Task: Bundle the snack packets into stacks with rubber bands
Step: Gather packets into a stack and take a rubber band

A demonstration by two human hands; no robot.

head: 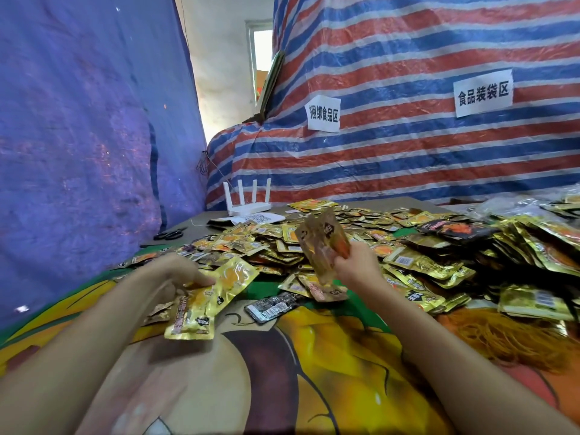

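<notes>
A big heap of gold snack packets [408, 246] covers the middle and right of the table. My left hand [179, 271] holds gold-and-yellow packets [207, 296] that fan out low over the table at the left. Lifted above the heap's near edge, my right hand [357, 262] grips a small upright stack of brownish packets [323, 243]. A mass of orange rubber bands [502, 337] lies at the right, near my right forearm. Single packets, one of them black [273, 306], lie between my hands.
A colourful printed cloth [314, 372] covers the near table. Black scissors [169, 235] and a white router [248, 200] sit at the back left. A blue tarp hangs on the left, a striped tarp [408, 136] with paper signs behind.
</notes>
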